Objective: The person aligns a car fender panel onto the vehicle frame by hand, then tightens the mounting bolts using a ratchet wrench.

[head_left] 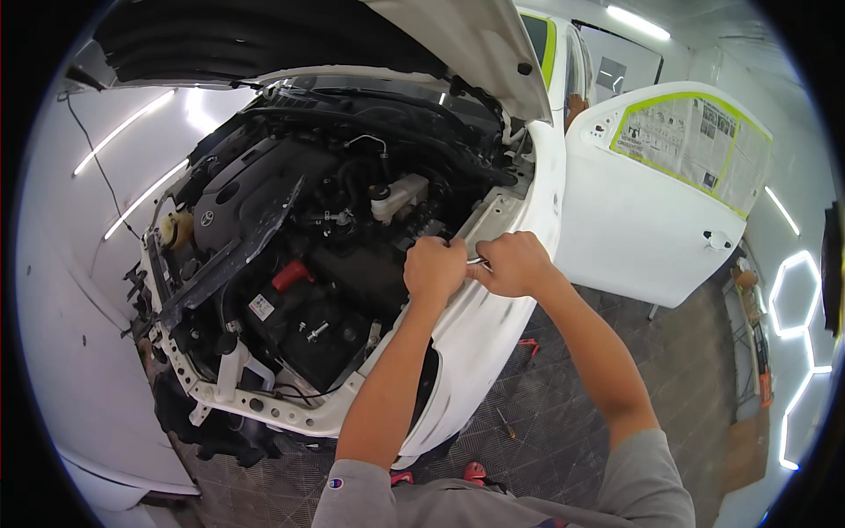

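Observation:
Both of my hands are over the inner edge of the white fender (pixel 476 339), beside the car's open engine bay. My right hand (pixel 512 262) is closed around a shiny metal wrench-like tool (pixel 477 261); only a short stretch of it shows between my fists. My left hand (pixel 435 269) is closed at the tool's other end, its fingertips hidden from view. What the tool sits on is covered by my hands. Loose bolts (pixel 318 331) lie on top of the black battery (pixel 304 349), near its red terminal cover (pixel 291 275).
The raised hood (pixel 475 44) hangs over the bay. To the right, a white door (pixel 651 224) stands open, its window masked with newspaper and green tape. A red tool (pixel 529 345) and a thin screwdriver-like tool (pixel 506 424) lie on the tiled floor. Another person's hand (pixel 576 107) shows behind the door.

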{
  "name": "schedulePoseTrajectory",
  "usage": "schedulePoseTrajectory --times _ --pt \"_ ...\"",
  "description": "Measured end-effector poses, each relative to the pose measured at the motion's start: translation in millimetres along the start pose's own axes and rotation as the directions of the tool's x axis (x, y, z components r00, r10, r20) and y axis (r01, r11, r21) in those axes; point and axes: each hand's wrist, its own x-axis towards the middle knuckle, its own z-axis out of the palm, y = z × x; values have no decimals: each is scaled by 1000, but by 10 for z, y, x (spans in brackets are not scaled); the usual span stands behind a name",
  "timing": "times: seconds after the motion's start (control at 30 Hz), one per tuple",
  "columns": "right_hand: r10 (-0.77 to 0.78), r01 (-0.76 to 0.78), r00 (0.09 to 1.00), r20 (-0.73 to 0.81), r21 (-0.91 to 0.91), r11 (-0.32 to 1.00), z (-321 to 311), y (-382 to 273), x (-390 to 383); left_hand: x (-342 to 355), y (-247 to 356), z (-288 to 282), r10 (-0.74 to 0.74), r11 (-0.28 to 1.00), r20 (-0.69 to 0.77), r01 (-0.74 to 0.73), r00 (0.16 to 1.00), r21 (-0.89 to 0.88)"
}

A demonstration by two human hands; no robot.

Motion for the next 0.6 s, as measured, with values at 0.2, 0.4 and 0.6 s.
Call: schedulePoseTrajectory --times 0.2,0.4,0.6 --pt "75 -75 996 -51 6 997 -22 -68 -110 26 41 -8 47 999 49 -48 998 20" --pt "299 -300 953 -50 -16 954 -2 -395 -261 168 -41 -11 88 996 163 -92 983 16" --pt "324 -329 932 -164 -8 944 32 -440 -357 203 -86 53 152 987 165 -158 975 23"
